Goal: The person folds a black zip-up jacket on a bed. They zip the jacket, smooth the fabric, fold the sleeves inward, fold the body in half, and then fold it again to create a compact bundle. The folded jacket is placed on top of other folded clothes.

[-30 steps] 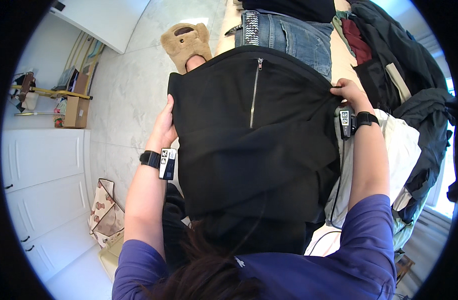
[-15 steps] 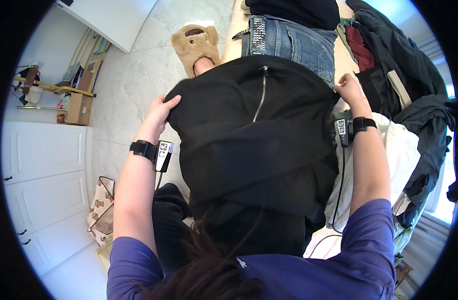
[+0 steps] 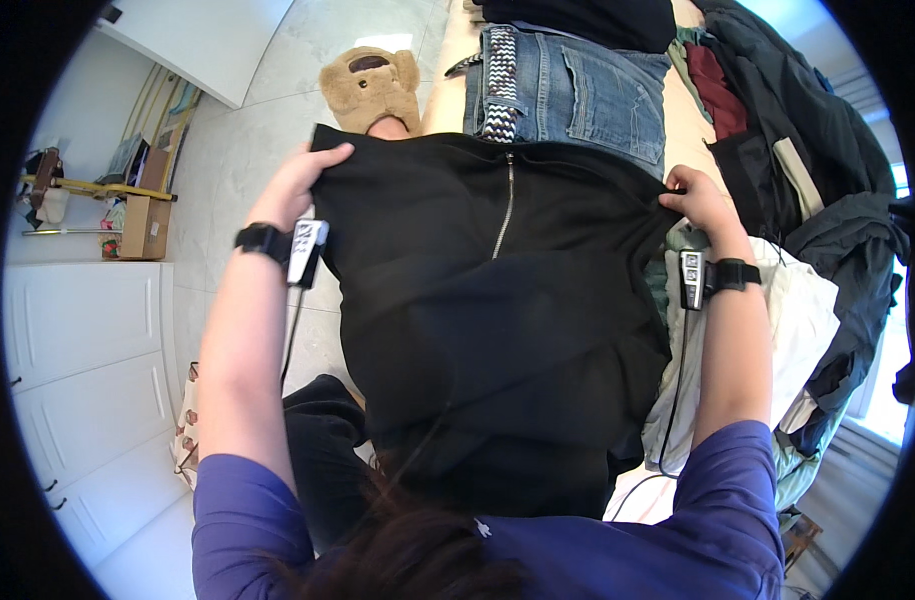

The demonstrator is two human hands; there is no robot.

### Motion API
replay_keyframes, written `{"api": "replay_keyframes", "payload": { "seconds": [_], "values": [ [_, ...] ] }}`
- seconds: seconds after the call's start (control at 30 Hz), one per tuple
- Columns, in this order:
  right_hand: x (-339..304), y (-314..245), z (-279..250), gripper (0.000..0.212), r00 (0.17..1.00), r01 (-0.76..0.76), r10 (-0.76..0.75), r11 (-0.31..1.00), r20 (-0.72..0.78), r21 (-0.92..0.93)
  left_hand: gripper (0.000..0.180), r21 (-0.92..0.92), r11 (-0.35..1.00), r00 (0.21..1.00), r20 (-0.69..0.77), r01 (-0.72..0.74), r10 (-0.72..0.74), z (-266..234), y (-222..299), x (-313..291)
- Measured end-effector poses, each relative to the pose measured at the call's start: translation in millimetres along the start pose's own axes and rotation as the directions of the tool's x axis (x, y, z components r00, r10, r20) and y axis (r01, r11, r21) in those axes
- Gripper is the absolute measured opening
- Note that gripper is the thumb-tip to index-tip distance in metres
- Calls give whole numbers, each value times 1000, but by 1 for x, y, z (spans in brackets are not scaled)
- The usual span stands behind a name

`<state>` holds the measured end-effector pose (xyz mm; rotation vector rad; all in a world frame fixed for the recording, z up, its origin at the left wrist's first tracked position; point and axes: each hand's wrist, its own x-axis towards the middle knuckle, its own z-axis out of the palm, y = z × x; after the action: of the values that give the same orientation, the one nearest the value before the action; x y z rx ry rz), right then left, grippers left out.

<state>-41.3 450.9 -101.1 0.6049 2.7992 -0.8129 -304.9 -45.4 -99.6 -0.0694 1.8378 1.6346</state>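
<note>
A black garment with a short silver zip running down from its far edge is stretched out between my hands; its exact kind is unclear. My left hand is closed on the far left corner, thumb on top. At the far right corner, my right hand pinches the cloth between thumb and fingers. The far edge is pulled nearly straight, while the near part drapes down in loose folds toward my body. Just beyond that edge lie folded blue jeans with a black-and-white patterned belt.
Black folded cloth lies beyond the jeans. To the right are a white garment and a heap of dark clothes. A furry brown slipper is on the tiled floor, and white cabinets stand at left.
My left hand has moved left and outward, drawing the garment's far edge from a bulging curve to nearly straight. My right hand still holds its corner, slightly lower.
</note>
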Motion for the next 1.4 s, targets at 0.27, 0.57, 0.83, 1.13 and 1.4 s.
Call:
{"api": "replay_keyframes", "payload": {
  "seconds": [0.27, 0.57, 0.83, 1.13, 1.4],
  "values": [
    [-12, 5, -54, 11, 973, 227, -104, 324, -204, 918, 30, -331, 853, 862, 172, -404, 476, -61, 42, -28],
    [43, 22, 1, 20, 942, -112, 201, 943, -267, 313, 43, -62, 998, 980, -197, -8, -4, 2, -16, 30],
    [50, -83, 11, 22, 710, 604, -595, 790, -377, -108, 57, -311, 938, 987, 96, 152, -128, 17, -70, -16],
    [98, -184, 49, 34, 948, 159, -242, 923, -206, -349, 59, -669, 707, 971, 206, 231, -122, 20, -118, -80],
    [63, -115, 44, 60, 844, 110, -85, 994, -530, 16, 59, -642, 729, 969, 203, 238, -137, 20, -133, -106]
  ]
}}
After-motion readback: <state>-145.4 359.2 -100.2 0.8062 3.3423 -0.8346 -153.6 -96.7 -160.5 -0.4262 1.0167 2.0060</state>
